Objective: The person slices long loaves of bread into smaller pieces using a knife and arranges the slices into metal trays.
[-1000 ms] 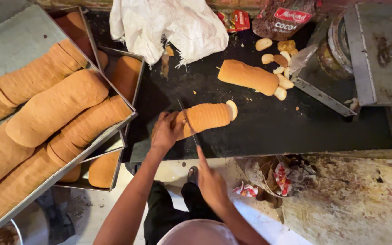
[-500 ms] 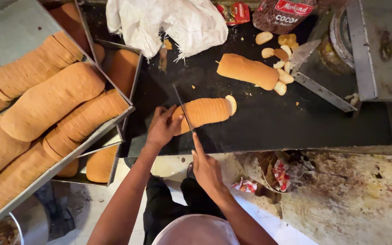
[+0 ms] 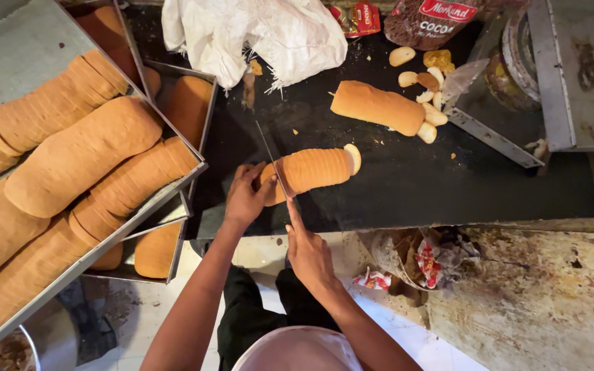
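At frame centre on the tabletop (image 3: 407,192), left hand (image 3: 245,196) gripped the nearly fully sliced loaf (image 3: 311,172), right hand (image 3: 309,251) closed on the knife (image 3: 273,161); second loaf (image 3: 377,106) remained whole.

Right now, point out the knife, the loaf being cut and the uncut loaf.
knife (image 3: 271,156): head view, mid blade.
sliced loaf (image 3: 314,169): head view, top crust.
whole loaf (image 3: 377,107): head view, middle of crust.

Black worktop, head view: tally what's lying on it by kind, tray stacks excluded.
Long brown bread loaves: 2, a sliced one under the hands and a whole one
Long thin knife: 1
Crumpled white sack: 1
Pile of small pale bread end pieces: 1
Total: 5
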